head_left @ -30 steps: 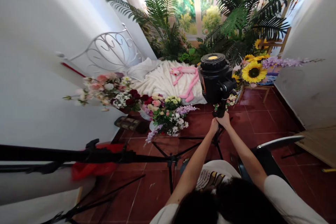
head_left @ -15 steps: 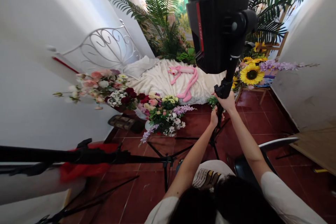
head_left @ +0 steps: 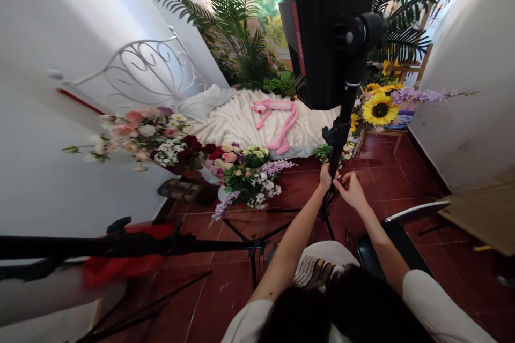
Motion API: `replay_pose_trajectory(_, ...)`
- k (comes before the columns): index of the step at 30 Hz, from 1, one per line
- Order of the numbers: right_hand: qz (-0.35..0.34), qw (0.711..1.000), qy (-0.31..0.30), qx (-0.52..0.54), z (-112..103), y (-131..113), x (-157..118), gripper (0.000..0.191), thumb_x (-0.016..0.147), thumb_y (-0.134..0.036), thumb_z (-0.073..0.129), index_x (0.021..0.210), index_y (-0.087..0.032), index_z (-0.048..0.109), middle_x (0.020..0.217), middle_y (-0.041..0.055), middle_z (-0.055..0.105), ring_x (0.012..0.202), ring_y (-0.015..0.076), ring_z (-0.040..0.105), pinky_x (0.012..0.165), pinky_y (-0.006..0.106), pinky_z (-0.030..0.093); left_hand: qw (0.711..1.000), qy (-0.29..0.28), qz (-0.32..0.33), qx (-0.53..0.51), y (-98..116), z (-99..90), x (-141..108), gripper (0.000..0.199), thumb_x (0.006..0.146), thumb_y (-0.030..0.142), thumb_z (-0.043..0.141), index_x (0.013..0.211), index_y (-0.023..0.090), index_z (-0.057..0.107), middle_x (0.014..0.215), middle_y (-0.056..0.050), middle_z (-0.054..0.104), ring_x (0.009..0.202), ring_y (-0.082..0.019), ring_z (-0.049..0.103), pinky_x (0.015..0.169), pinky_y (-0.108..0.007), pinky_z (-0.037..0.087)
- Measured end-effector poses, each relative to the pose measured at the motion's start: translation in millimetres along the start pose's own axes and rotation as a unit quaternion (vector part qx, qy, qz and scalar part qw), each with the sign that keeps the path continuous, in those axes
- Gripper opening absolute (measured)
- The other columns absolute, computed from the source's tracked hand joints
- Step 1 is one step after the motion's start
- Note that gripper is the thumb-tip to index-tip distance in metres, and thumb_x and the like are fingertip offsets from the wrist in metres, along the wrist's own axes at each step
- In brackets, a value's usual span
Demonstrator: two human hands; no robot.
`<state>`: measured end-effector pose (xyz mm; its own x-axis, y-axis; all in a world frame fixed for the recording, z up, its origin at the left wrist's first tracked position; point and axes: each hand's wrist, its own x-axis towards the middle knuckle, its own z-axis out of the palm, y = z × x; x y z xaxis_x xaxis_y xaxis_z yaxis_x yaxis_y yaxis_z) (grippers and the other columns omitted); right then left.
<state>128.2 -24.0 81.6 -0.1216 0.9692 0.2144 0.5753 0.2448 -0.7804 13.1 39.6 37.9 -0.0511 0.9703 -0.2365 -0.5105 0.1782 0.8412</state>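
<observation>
My left hand [head_left: 325,178] is wrapped round the black pole of a light stand [head_left: 337,156], below its locking collar [head_left: 335,133]. On top of that pole sits a large black studio light [head_left: 322,48] with a red stripe. Just right of the pole is my right hand [head_left: 351,192], off the collar, with thumb and fingers apart and nothing visible in them. Its fingertips come close to the pole beside my left hand; whether they touch it I cannot tell. The stand's legs [head_left: 326,220] spread on the tiled floor below.
Ahead is a bed with a cream blanket [head_left: 217,123] and a pink plush toy [head_left: 277,110]. Flower bunches [head_left: 249,171] line its near side; sunflowers [head_left: 379,109] stand right. A second black stand [head_left: 120,244] crosses the left. A black chair [head_left: 386,241] is at my right.
My right hand has let go of the collar and moved down to the right of the pole. My left hand still grips the pole. The view has shifted slightly.
</observation>
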Motion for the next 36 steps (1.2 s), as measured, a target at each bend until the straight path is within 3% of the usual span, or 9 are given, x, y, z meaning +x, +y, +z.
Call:
replay_pose_trajectory(5,0.113,0.988,-0.099,-0.032,33,27,-32,0.047,0.092,-0.061,0.027,0.085,-0.023,0.054,0.076,0.0047,0.064,0.073,0.0206,0.062,0.067,0.028,0.043,0.999,-0.045,0.02,0.008,-1,-1.7,0,0.052,0.088,0.048,0.022,0.049,0.02,0.042,0.034,0.0,0.038,0.032,-0.009,0.033,0.036,-0.023,0.023)
replay_pose_trajectory(11,0.175,0.983,-0.06,0.014,54,34,-39,0.061,0.092,-0.06,0.016,0.086,-0.022,0.063,0.066,0.0062,0.063,0.072,0.0233,0.065,0.065,0.029,0.045,0.998,-0.058,0.023,0.018,-4,-2.5,0,0.054,0.087,0.052,0.021,0.048,0.02,0.041,0.034,0.0,0.039,0.031,-0.008,0.031,0.036,-0.023,0.022)
replay_pose_trajectory(14,0.166,0.986,-0.023,0.017,57,34,-43,0.053,0.091,-0.061,0.025,0.082,-0.024,0.062,0.067,0.0056,0.062,0.07,0.0229,0.063,0.062,0.028,0.043,0.999,-0.043,0.019,0.016,-4,-2.9,0,0.054,0.086,0.054,0.024,0.049,0.02,0.042,0.035,0.0,0.04,0.031,-0.008,0.033,0.036,-0.023,0.023)
replay_pose_trajectory(16,0.176,0.976,-0.02,0.123,60,32,-43,0.047,0.089,-0.061,0.034,0.071,-0.024,0.056,0.059,0.0028,0.056,0.058,0.0194,0.056,0.054,0.026,0.04,0.999,-0.037,0.017,0.016,-4,-2.9,0,0.053,0.087,0.051,0.024,0.049,0.019,0.043,0.036,-0.001,0.043,0.032,-0.009,0.035,0.036,-0.023,0.024)
replay_pose_trajectory(22,0.249,0.803,-0.064,0.538,78,23,-37,0.035,0.089,-0.032,0.04,0.057,-0.024,0.029,0.046,-0.0077,0.021,0.037,0.0101,0.017,0.036,0.02,0.024,0.999,-0.022,0.017,0.016,-1,0.8,-3,0.05,0.088,0.044,0.021,0.05,0.019,0.043,0.039,-0.005,0.049,0.038,-0.011,0.046,0.036,-0.021,0.027)
replay_pose_trajectory(26,0.231,0.625,-0.014,0.746,86,17,-40,0.031,0.079,-0.008,0.042,0.058,-0.022,0.024,0.047,-0.0079,0.021,0.037,0.009,0.015,0.036,0.016,0.023,1.0,-0.015,-0.002,0.004,2,3.3,-4,0.053,0.087,0.054,0.026,0.055,0.018,0.049,0.04,-0.004,0.05,0.038,-0.011,0.047,0.036,-0.022,0.03)
replay_pose_trajectory(29,0.223,0.548,-0.002,0.806,86,13,-44,0.028,0.077,-0.004,0.042,0.059,-0.022,0.03,0.047,-0.0077,0.028,0.036,0.0087,0.018,0.036,0.015,0.025,1.0,-0.022,-0.021,0.0,6,3.3,-5,0.054,0.086,0.058,0.031,0.057,0.017,0.052,0.04,-0.004,0.051,0.037,-0.011,0.047,0.038,-0.023,0.033)
replay_pose_trajectory(32,0.224,0.543,0.014,0.809,84,8,-46,0.026,0.076,-0.004,0.043,0.059,-0.022,0.033,0.048,-0.0073,0.031,0.037,0.0087,0.022,0.037,0.017,0.027,0.999,-0.039,-0.021,-0.008,14,0.1,-8,0.052,0.086,0.055,0.035,0.061,0.015,0.057,0.045,-0.006,0.056,0.044,-0.014,0.054,0.046,-0.025,0.04)
replay_pose_trajectory(36,0.263,0.617,-0.008,0.741,88,-1,-44,0.026,0.077,-0.007,0.043,0.059,-0.022,0.032,0.049,-0.0067,0.028,0.04,0.01,0.025,0.04,0.018,0.029,0.999,-0.035,0.001,-0.019,27,-15.5,-23,0.041,0.085,0.047,0.043,0.073,0.014,0.064,0.064,-0.009,0.068,0.073,-0.019,0.067,0.068,-0.026,0.049)
